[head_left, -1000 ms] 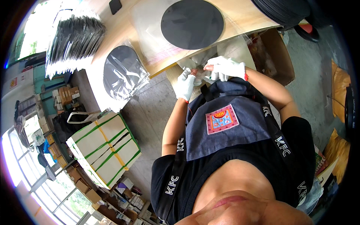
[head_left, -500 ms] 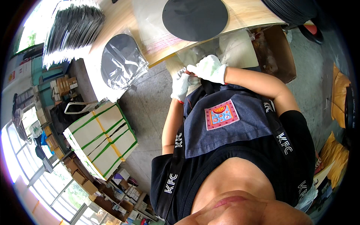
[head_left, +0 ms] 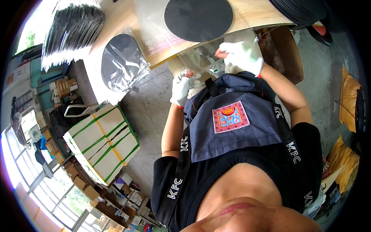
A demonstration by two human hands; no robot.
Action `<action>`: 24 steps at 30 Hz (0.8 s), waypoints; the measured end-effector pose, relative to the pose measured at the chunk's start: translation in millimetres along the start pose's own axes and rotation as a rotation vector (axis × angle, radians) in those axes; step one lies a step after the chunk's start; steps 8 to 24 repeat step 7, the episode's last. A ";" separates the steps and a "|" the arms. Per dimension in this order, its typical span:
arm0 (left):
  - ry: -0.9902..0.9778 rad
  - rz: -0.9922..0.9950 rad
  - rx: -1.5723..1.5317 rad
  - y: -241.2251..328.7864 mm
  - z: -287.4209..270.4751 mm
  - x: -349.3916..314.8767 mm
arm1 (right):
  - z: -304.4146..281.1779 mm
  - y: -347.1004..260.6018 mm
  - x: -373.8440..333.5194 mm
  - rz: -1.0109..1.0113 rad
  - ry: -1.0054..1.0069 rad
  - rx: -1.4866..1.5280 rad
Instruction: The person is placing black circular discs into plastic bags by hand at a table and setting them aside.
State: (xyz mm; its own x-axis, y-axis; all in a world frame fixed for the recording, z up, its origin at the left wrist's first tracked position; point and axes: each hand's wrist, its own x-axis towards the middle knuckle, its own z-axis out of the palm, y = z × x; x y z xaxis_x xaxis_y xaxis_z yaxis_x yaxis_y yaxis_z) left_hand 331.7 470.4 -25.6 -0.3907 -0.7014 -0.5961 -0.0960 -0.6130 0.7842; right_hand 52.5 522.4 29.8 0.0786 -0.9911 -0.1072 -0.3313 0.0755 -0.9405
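Note:
My left hand (head_left: 181, 89), in a white glove with bare fingertips, is held low in front of the table edge. Its fingers are curled together; what they pinch, if anything, is too small to make out. To its right, my right hand (head_left: 244, 58), gloved the same way, is raised and slightly smeared by motion, so its grip is unclear. Clear plastic (head_left: 199, 58) shows between and beyond the hands, below the table edge. A large black disc (head_left: 199, 19) lies on the table above them. Another black disc in a clear bag (head_left: 124, 62) rests at the table's left corner.
A tall pile of bagged black discs (head_left: 73, 33) stands at the far left of the wooden table (head_left: 247, 15). Bare black discs (head_left: 299, 9) are stacked far right. An open cardboard box (head_left: 288, 56) sits under the table. A strapped white carton (head_left: 102, 145) stands at left.
My right hand has moved away from my left, to the right and slightly farther off. My left hand has shifted a little left and stays low.

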 end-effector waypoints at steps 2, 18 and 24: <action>0.000 0.032 -0.011 -1.1 -0.9 -0.2 | 36.2 11.2 16.8 -0.393 0.016 -0.277; -0.042 0.121 -0.018 -13.6 -16.3 3.9 | 81.2 -21.3 32.3 -0.371 -0.153 -0.786; -0.042 0.121 -0.018 -13.6 -16.3 3.9 | 81.2 -21.3 32.3 -0.371 -0.153 -0.786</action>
